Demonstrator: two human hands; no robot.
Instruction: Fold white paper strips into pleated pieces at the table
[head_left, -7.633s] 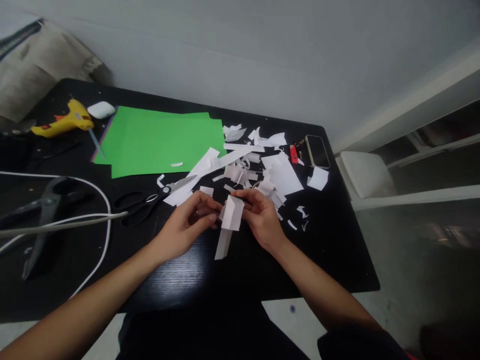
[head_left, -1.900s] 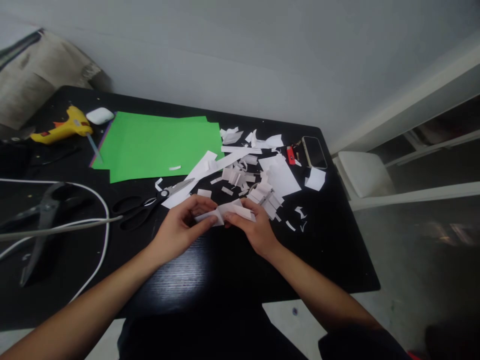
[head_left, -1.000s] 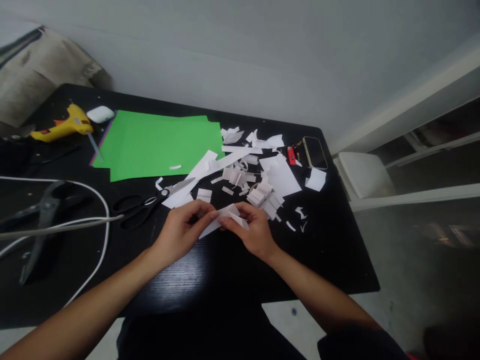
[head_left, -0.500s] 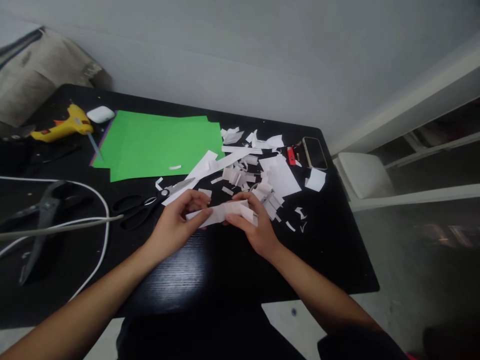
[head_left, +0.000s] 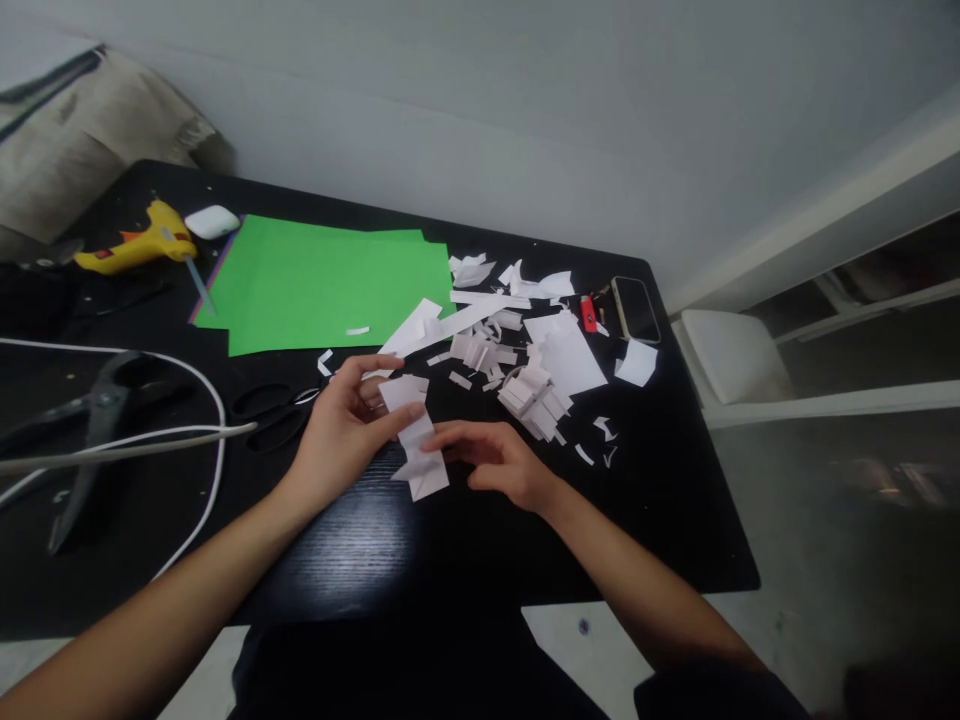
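My left hand [head_left: 337, 430] pinches a creased white paper strip [head_left: 421, 432] between thumb and fingers, near the strip's upper part. The strip hangs at a slant towards me, with a folded flap sticking out low on its left side. My right hand [head_left: 517, 468] is at the strip's right edge, where its index fingertip touches the paper; the thumb is apart from it and the other fingers are loosely curled. Black-handled scissors [head_left: 262, 432] lie left of my left hand, their blades mostly hidden by it. Beyond my hands is a heap of cut and folded white paper pieces [head_left: 534, 398].
Green sheets [head_left: 322, 285] lie at the back of the black table. To the left are a yellow glue gun [head_left: 166, 235], a small white case [head_left: 212, 222], a dark plier-like tool [head_left: 97, 430] and a looped white cable [head_left: 220, 400]. A red lighter [head_left: 588, 315] and a phone [head_left: 636, 310] lie right.
The paper strip has turned from lying sideways between both hands to pointing down towards me. My right hand has released its pinch and its fingers have spread. The view has shifted slightly.
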